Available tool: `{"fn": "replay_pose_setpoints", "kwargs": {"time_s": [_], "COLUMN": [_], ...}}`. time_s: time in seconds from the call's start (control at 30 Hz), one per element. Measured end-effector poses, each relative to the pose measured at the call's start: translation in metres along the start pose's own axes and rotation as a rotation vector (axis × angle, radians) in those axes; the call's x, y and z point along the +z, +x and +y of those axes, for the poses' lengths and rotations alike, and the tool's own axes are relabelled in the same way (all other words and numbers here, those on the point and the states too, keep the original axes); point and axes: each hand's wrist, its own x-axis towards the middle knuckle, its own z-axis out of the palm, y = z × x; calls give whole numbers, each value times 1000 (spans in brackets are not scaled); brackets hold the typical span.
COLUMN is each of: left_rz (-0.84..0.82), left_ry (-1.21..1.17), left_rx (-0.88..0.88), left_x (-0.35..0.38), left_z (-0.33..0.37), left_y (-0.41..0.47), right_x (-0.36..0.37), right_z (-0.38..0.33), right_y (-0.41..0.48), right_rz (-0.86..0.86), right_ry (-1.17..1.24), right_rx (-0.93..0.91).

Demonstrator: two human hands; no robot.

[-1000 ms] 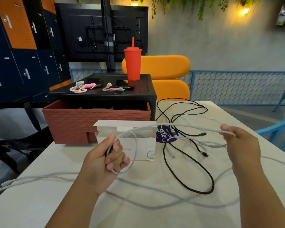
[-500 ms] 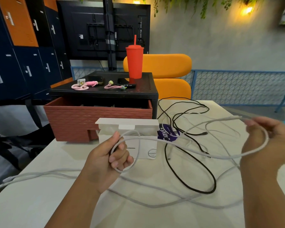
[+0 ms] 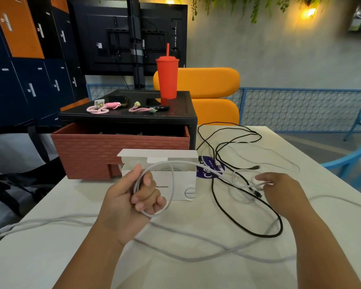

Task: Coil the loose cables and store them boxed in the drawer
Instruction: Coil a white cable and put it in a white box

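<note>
On the bench (image 3: 50, 257) the box (image 3: 181, 182) stands before the drawer (image 3: 113, 151), cables (image 3: 256, 193) lie right of it, a cup (image 3: 167, 78) tops the cabinet (image 3: 179, 116) behind

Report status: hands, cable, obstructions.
Left hand grips white cable loop. Right hand pinches it farther along. Black cable crosses its run.

A thin white cable (image 3: 183, 162), strung between my left hand (image 3: 131, 203) and right hand (image 3: 279, 190), barred the open white cardboard box (image 3: 175, 190). A looped black braided cord (image 3: 258, 235) cluttered the right side. The white tabletop's (image 3: 40, 265) near-left corner lay free.
</note>
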Motion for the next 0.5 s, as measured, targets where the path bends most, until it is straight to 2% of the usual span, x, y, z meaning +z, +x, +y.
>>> {"fn": "replay_pose_setpoints", "kwargs": {"time_s": [0.17,0.3,0.4,0.5], "left_rz": [1,10,90,133], "left_ry": [49,105,228,351], "left_rx": [-16,-54,-55,-58], "left_x": [3,2,8,15], "left_z": [-2,-6,-11,-15], "left_y": [1,2,2,2], "right_x": [4,12,17,24], "right_z": [-10,-27,-40,-54], "right_y": [-4,-14,-24,-38], "right_rz": [34,104,67,129], "right_ry": [-39,40,111,176], "right_rx": [-109,-310,-493,-675]}}
